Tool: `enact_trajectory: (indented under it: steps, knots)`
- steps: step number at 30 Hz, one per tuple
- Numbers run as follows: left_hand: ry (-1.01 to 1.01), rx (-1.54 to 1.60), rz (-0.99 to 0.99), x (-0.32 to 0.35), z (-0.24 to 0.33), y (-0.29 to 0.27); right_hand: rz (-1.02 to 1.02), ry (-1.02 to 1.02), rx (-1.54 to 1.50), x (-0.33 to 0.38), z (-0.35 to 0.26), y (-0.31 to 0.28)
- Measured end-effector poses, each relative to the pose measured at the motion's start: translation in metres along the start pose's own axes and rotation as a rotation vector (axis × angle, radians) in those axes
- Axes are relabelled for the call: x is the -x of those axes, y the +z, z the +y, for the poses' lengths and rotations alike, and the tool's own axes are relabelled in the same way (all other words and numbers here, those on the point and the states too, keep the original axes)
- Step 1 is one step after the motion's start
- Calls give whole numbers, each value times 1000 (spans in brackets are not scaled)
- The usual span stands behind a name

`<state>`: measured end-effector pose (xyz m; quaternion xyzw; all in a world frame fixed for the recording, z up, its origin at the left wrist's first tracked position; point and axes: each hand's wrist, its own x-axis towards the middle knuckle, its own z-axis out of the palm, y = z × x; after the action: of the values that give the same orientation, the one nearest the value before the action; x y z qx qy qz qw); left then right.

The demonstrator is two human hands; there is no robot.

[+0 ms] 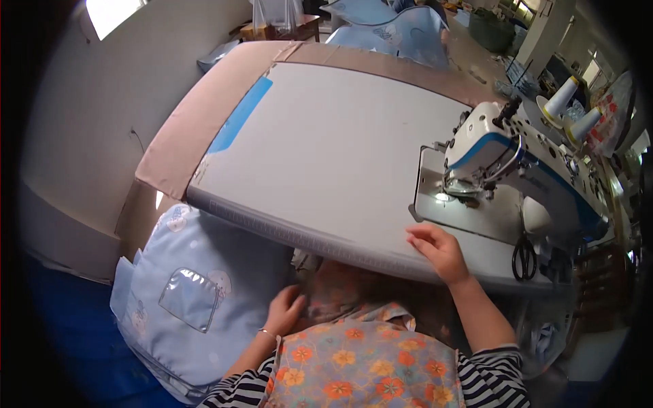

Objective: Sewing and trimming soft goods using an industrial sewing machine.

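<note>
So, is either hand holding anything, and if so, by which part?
Nothing visible is held: the right hand is over the pale grey tabletop, the left hand near light blue printed fabric.

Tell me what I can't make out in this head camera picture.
Head view, all of these:
Needle at the sewing machine: too small, lost in glare.
Contact between right hand and table: hidden by the hand.
What supports the blue stack: covered by it.
Window: cut off by the top edge.

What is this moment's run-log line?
left hand: near light-blue printed fabric; right hand: at grey flat tabletop's edge; white-blue sewing machine: light on
</note>
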<state>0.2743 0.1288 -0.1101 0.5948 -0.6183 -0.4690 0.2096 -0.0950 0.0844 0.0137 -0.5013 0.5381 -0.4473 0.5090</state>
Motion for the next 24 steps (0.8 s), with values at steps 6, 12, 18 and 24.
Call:
enact_trajectory:
  steps: [6, 12, 18, 24]
  knots:
    - [320, -237, -107, -16, -8, 48, 354, 168, 681, 170, 85, -19]
    - [398, -471, 72, -15, 8, 48, 640, 510, 449, 272, 181, -10]
    - [419, -101, 90, 8, 19, 35, 467, 276, -388, 277, 138, -11]
    - [82, 324, -47, 46, 26, -4, 124, 342, -520, 282, 96, -12]
